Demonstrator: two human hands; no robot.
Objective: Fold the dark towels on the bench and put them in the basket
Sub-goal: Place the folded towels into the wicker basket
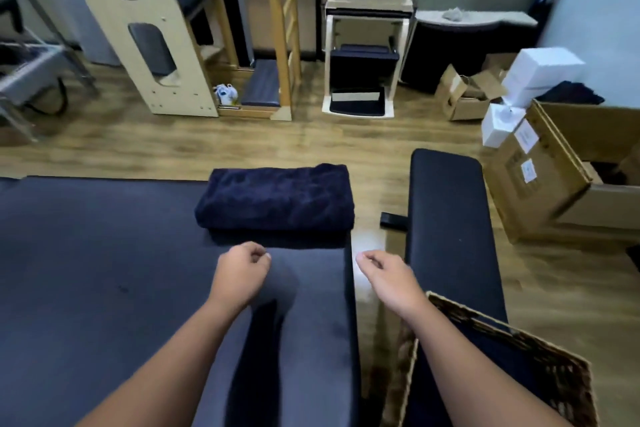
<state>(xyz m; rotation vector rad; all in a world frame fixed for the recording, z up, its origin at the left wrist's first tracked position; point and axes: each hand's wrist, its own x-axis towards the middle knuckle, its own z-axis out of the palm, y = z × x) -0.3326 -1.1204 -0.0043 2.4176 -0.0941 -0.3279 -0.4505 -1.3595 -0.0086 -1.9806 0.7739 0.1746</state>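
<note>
Dark navy folded terry towel [275,199]: lying squared at the far edge of the padded tabletop [104,270] | left hand [240,276] and right hand [388,276]: loosely curled, grasping nothing, hovering short of it | brown woven wicker basket [554,357]: sitting right, likely for easy dropping.

A wide dark padded bench [86,270] carries one folded dark towel [275,199] at its far right corner. Beside it, across a gap of wood floor [369,239], a narrow black bench [450,218] bears a wicker basket [519,350] at its near end.
</note>
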